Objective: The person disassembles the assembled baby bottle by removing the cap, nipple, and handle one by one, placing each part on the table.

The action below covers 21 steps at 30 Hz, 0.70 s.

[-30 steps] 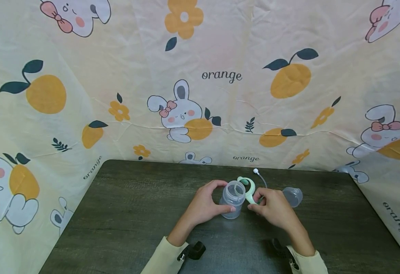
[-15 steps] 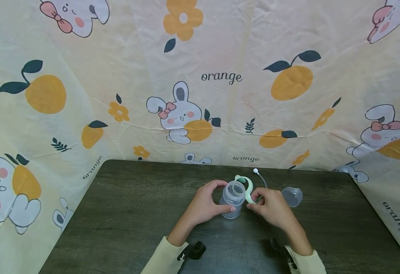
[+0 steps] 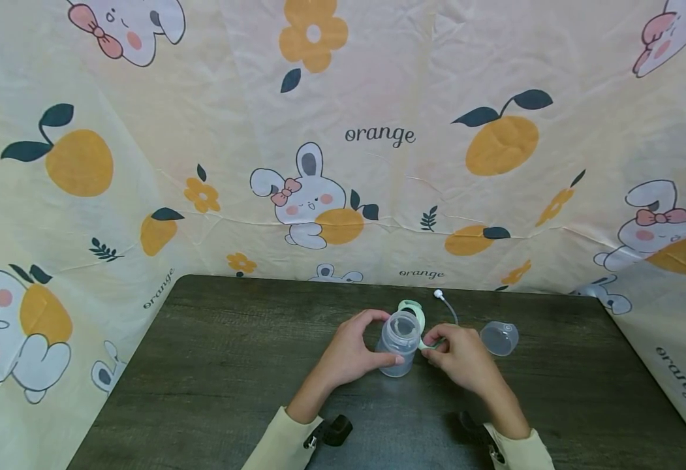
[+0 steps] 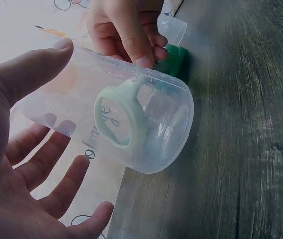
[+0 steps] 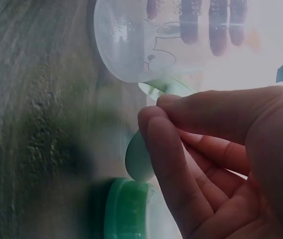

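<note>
A clear, wide-necked baby bottle [image 3: 398, 363] stands upright with its mouth uncovered. My left hand [image 3: 348, 347] grips it from the side, thumb in front and fingers behind in the head view. Just to the right, my right hand [image 3: 467, 360] pinches a pale green bottle handle [image 3: 421, 316] between thumb and fingertips. Part of the handle lies behind the bottle; its loop [image 4: 139, 119] shows through the clear wall in the left wrist view. Below the right fingers, a darker green screw collar [image 5: 127, 208] sits on the table, mostly hidden from the head camera.
A clear dome cap [image 3: 500, 339] lies on the dark wooden table [image 3: 231, 365], right of the right hand. A thin straw with a white weighted end [image 3: 448, 305] points toward the table's back edge. Behind hangs a cloth [image 3: 378, 78] printed with rabbits and oranges.
My right hand has shifted slightly left, bringing the pale green handle closer to and partly behind the bottle. The left hand and bottle have hardly moved.
</note>
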Available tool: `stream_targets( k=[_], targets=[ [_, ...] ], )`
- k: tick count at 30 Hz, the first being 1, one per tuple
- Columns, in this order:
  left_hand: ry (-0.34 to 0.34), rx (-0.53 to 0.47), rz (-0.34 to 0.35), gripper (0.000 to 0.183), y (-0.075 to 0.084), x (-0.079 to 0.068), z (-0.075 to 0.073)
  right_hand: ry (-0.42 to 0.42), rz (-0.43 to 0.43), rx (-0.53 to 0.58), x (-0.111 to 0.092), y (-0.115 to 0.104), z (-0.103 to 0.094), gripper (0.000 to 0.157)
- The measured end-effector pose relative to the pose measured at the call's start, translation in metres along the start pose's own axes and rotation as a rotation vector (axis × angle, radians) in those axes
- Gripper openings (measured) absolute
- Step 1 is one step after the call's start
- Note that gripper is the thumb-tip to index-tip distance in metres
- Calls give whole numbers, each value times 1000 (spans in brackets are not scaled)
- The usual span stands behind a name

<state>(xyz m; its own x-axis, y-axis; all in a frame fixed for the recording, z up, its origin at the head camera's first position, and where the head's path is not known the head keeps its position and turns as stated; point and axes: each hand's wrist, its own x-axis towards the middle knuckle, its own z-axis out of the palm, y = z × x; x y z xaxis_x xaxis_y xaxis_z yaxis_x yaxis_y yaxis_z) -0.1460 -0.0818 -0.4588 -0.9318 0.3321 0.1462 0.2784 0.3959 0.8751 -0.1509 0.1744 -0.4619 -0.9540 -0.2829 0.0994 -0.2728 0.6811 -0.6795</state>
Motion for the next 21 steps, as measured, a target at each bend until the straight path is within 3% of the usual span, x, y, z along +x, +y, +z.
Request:
stream_targets(
  k=[21],
  targets=[
    [2,13,-2,69,0,-1,2,99,53,-19,1,-2,14,13]
  ],
)
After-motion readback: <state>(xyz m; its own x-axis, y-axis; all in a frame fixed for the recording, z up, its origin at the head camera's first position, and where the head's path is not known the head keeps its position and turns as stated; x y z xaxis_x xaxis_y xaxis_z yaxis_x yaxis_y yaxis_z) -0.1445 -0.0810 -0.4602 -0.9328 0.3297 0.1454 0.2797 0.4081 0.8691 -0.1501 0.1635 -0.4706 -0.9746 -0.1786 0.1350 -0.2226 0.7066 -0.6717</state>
